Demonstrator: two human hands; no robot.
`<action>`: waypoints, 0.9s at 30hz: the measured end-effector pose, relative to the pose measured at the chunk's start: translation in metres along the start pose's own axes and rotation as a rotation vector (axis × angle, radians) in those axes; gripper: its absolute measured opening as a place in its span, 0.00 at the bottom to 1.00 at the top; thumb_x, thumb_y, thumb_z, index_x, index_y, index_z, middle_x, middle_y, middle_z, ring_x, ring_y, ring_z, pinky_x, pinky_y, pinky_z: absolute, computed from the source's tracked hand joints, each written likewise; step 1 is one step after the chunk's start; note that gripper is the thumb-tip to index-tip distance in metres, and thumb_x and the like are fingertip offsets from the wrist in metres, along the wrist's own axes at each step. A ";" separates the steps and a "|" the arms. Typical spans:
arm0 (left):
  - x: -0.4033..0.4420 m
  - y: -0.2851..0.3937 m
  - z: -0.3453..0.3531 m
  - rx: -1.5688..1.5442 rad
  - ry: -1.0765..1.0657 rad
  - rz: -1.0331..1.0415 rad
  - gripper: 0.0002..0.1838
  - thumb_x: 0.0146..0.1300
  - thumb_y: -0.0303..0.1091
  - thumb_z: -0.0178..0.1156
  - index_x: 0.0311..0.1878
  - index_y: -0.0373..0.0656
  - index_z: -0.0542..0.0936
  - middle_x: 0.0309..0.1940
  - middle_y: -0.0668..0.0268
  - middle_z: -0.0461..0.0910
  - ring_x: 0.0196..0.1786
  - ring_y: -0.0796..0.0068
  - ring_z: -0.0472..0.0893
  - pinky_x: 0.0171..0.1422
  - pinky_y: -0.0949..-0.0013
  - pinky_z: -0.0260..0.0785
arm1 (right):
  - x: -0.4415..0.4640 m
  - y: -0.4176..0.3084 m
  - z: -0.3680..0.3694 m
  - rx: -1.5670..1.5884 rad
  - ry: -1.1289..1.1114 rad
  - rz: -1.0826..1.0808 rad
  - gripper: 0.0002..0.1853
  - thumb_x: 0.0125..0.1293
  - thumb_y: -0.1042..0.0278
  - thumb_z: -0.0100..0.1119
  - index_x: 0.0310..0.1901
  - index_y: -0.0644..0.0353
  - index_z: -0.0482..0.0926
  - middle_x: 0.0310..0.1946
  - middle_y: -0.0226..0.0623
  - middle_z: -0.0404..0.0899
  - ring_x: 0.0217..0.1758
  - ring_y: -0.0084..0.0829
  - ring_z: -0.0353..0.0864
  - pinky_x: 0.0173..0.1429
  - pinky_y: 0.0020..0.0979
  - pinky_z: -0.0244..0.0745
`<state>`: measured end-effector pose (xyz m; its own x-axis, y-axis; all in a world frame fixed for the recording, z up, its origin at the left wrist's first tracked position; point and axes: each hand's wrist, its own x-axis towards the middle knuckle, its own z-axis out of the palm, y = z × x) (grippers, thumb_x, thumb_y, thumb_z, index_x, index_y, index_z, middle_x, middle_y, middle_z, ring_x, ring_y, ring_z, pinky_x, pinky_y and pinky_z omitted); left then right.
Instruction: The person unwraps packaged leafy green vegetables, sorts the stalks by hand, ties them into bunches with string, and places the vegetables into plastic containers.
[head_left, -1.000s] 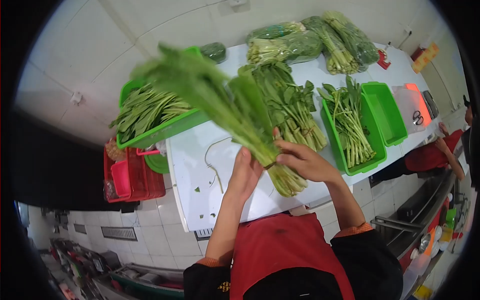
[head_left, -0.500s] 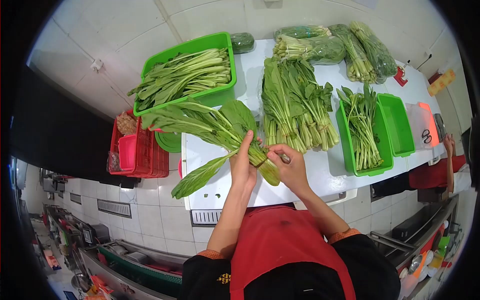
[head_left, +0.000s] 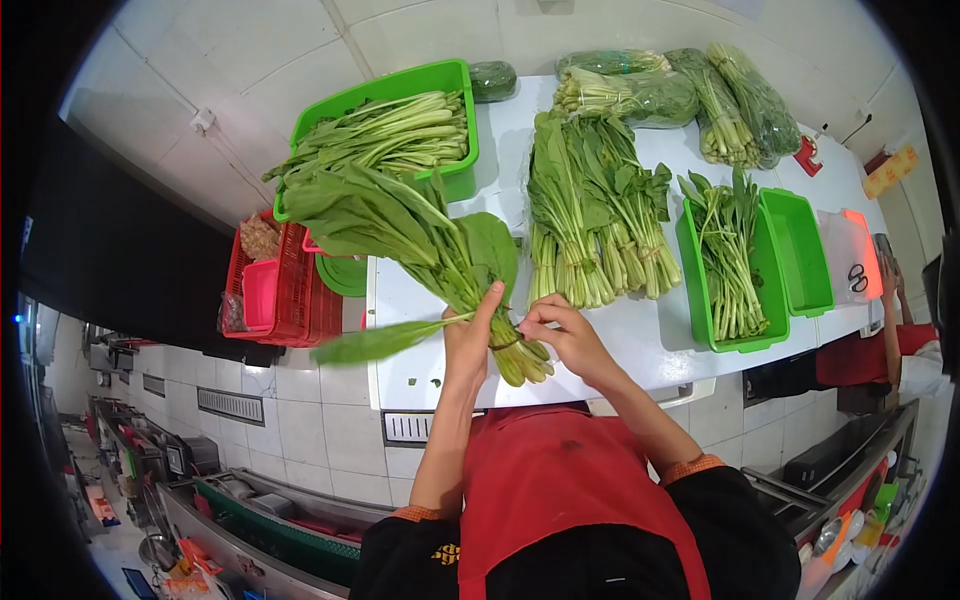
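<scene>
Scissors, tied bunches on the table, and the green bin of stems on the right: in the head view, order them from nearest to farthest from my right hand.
From your right hand:
1. Tied bunches, just beyond it.
2. Green bin of stems, to its right.
3. Scissors, far right, past both green bins there.

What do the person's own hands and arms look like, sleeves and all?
The left hand and right hand wear no gloves. The forearms are bare up to black sleeves with orange patterned cuffs. Yellow marking shows on the left's black cloth.
</scene>
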<state>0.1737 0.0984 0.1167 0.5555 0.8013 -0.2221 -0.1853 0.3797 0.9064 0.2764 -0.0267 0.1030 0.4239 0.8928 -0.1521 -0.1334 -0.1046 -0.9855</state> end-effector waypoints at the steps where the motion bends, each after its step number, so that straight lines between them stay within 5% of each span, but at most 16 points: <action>1: 0.003 0.003 -0.003 -0.036 0.014 -0.031 0.17 0.64 0.31 0.69 0.54 0.37 0.79 0.46 0.65 0.82 0.46 0.78 0.79 0.53 0.71 0.71 | 0.000 0.002 0.003 -0.002 -0.007 0.001 0.13 0.71 0.61 0.61 0.37 0.64 0.82 0.44 0.33 0.67 0.54 0.27 0.68 0.62 0.26 0.60; 4: 0.019 -0.004 -0.024 -0.105 0.055 -0.105 0.17 0.64 0.32 0.70 0.54 0.38 0.80 0.44 0.66 0.82 0.44 0.77 0.79 0.50 0.71 0.72 | 0.001 0.004 0.013 0.175 0.039 -0.134 0.10 0.70 0.63 0.61 0.38 0.61 0.82 0.46 0.32 0.70 0.51 0.27 0.72 0.58 0.28 0.66; 6: 0.026 -0.003 -0.034 -0.243 0.122 -0.264 0.17 0.63 0.33 0.71 0.53 0.40 0.80 0.43 0.67 0.82 0.42 0.77 0.79 0.46 0.71 0.73 | 0.005 0.003 0.012 0.179 -0.145 -0.087 0.09 0.72 0.64 0.58 0.38 0.60 0.81 0.47 0.30 0.68 0.52 0.26 0.71 0.58 0.28 0.65; 10: 0.033 0.010 -0.049 -0.133 0.106 -0.201 0.18 0.62 0.34 0.71 0.53 0.40 0.79 0.42 0.68 0.81 0.43 0.78 0.80 0.44 0.70 0.74 | 0.026 -0.006 -0.004 -0.054 -0.378 0.087 0.17 0.79 0.57 0.48 0.36 0.59 0.79 0.33 0.27 0.74 0.40 0.21 0.73 0.48 0.25 0.68; 11: 0.031 0.015 -0.045 -0.075 0.099 -0.166 0.18 0.62 0.34 0.72 0.52 0.39 0.80 0.41 0.68 0.82 0.41 0.78 0.80 0.44 0.71 0.73 | 0.034 -0.002 -0.006 -0.112 -0.451 0.030 0.12 0.78 0.62 0.51 0.39 0.60 0.77 0.28 0.28 0.78 0.31 0.21 0.76 0.41 0.24 0.72; 14: 0.026 0.024 -0.041 0.061 0.047 -0.114 0.17 0.62 0.34 0.72 0.51 0.38 0.80 0.38 0.68 0.81 0.39 0.78 0.79 0.42 0.72 0.72 | 0.036 -0.038 0.000 -0.221 -0.371 0.049 0.04 0.74 0.73 0.56 0.47 0.60 0.74 0.31 0.32 0.82 0.31 0.22 0.80 0.39 0.25 0.75; 15: 0.026 0.026 -0.040 0.079 0.036 -0.100 0.17 0.62 0.35 0.72 0.49 0.38 0.81 0.36 0.68 0.81 0.38 0.78 0.79 0.41 0.72 0.71 | 0.035 -0.052 0.005 -0.194 -0.356 0.048 0.14 0.68 0.79 0.61 0.52 0.58 0.70 0.32 0.36 0.83 0.33 0.23 0.83 0.39 0.26 0.77; 18: 0.037 0.030 -0.052 0.003 0.000 -0.146 0.16 0.62 0.35 0.72 0.49 0.38 0.81 0.37 0.68 0.81 0.38 0.78 0.79 0.41 0.71 0.71 | 0.038 -0.054 0.002 -0.187 -0.617 0.150 0.17 0.67 0.77 0.63 0.54 0.57 0.69 0.31 0.37 0.84 0.36 0.24 0.85 0.38 0.26 0.77; 20: 0.039 0.037 -0.056 -0.020 -0.031 -0.204 0.16 0.61 0.35 0.72 0.49 0.38 0.81 0.38 0.67 0.82 0.39 0.78 0.80 0.42 0.72 0.72 | 0.051 -0.041 -0.004 -0.268 -0.563 0.179 0.16 0.64 0.77 0.66 0.50 0.59 0.71 0.30 0.37 0.86 0.35 0.24 0.86 0.38 0.26 0.78; 23: 0.029 0.043 -0.046 0.152 -0.088 -0.246 0.17 0.62 0.36 0.71 0.50 0.39 0.81 0.38 0.67 0.82 0.37 0.77 0.80 0.39 0.72 0.74 | 0.071 -0.044 -0.003 -0.581 -0.209 -0.128 0.07 0.58 0.76 0.68 0.38 0.64 0.82 0.28 0.38 0.88 0.32 0.23 0.86 0.40 0.25 0.78; 26: 0.034 0.021 -0.052 0.091 -0.021 -0.195 0.17 0.62 0.34 0.71 0.50 0.36 0.81 0.39 0.66 0.83 0.40 0.77 0.81 0.43 0.71 0.74 | 0.057 -0.072 0.016 -0.439 -0.242 -0.428 0.08 0.59 0.75 0.67 0.40 0.64 0.84 0.28 0.35 0.88 0.34 0.24 0.87 0.42 0.26 0.79; 27: 0.046 0.009 -0.062 0.098 0.064 -0.138 0.17 0.62 0.34 0.71 0.50 0.37 0.81 0.40 0.65 0.83 0.40 0.76 0.81 0.42 0.70 0.74 | 0.046 -0.067 0.019 -0.505 -0.364 -0.356 0.09 0.59 0.76 0.67 0.42 0.63 0.84 0.29 0.32 0.88 0.35 0.25 0.87 0.44 0.29 0.80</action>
<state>0.1475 0.1677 0.0924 0.5166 0.7736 -0.3669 -0.0289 0.4440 0.8956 0.2879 0.0292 0.1634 0.0273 0.9907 0.1332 0.4254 0.1091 -0.8984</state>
